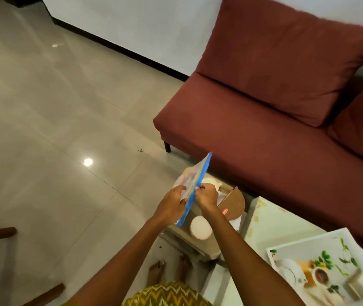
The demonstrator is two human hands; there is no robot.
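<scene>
A clear plastic zip bag (190, 180) with a blue seal strip stands on edge between my two hands, above a small beige stand. My left hand (172, 205) grips the bag's near-left side, fingers curled on the plastic. My right hand (207, 196) pinches the blue strip from the right. Pale contents show through the bag, too blurred to name.
On the beige stand (176, 231) sit a white round jar (200, 227), a white cup (210, 182) and a brown cardboard flap (234, 200). A maroon sofa (275, 120) runs behind. A pale table (262, 226) holding a printed tray (322, 272) lies right. Tiled floor spreads left.
</scene>
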